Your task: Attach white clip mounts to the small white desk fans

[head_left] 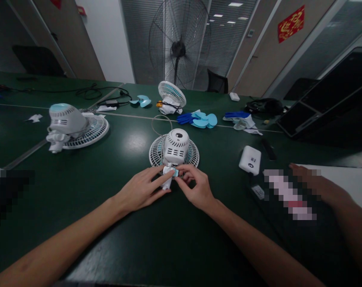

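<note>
A small white fan (pixel 177 145) lies face down on the green table in front of me, its round grille flat against the surface and its motor housing on top. Its white clip-like base (pixel 167 184) points toward me. My left hand (pixel 143 187) grips this base from the left, fingers around it. From the right, my right hand (pixel 195 185) pinches a small light-blue piece (pixel 175 172) on the base, possibly a knob. Fingers hide part of both.
Another white fan (pixel 68 123) lies face down at left; a third fan (pixel 171 97) stands behind. Light-blue blades (pixel 203 119), blue gloves (pixel 240 119) and a white power bank (pixel 250 160) are on the green table (pixel 123 243). Another person's hand (pixel 321 183) rests at right.
</note>
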Demonstrator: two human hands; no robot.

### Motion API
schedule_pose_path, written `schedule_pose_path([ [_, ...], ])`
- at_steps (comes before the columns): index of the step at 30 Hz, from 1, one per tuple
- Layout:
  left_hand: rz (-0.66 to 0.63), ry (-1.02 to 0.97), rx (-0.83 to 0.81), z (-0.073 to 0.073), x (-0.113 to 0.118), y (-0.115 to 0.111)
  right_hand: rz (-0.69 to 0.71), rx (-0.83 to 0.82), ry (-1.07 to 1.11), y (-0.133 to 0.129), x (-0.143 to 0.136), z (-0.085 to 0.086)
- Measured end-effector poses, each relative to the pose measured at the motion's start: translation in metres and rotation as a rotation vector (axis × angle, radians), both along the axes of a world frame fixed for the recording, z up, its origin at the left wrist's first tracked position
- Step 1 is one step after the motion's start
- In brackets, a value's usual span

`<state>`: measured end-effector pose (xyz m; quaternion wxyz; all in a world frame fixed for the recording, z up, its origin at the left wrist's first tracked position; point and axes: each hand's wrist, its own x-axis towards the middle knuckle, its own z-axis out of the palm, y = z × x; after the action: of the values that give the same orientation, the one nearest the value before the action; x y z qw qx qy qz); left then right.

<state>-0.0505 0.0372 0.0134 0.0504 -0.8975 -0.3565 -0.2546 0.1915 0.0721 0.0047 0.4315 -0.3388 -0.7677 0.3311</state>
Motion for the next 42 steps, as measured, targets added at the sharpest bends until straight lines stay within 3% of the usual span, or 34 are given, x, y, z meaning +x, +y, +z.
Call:
schedule_pose_path([
  [8, 0.002, 0.005, 0.009, -0.003, -0.001, 0.000, -0.074, 0.020, 0.002, 0.001, 0.000, -0.005],
  [17, 0.008, 0.023, 0.004, -0.001, 0.000, 0.000, -0.054, -0.172, 0.088, 0.007, -0.003, -0.005],
  [23, 0.003, 0.021, -0.006, -0.001, 0.000, 0.001, 0.055, -0.396, 0.136, 0.010, -0.004, -0.006],
  [33, 0.005, 0.019, 0.001, 0.002, 0.001, -0.001, 0.059, -0.105, 0.063, 0.002, 0.001, -0.002],
  [42, 0.014, 0.013, 0.002, -0.004, -0.001, 0.000, -0.013, -0.054, 0.068, 0.001, -0.001, -0.003],
])
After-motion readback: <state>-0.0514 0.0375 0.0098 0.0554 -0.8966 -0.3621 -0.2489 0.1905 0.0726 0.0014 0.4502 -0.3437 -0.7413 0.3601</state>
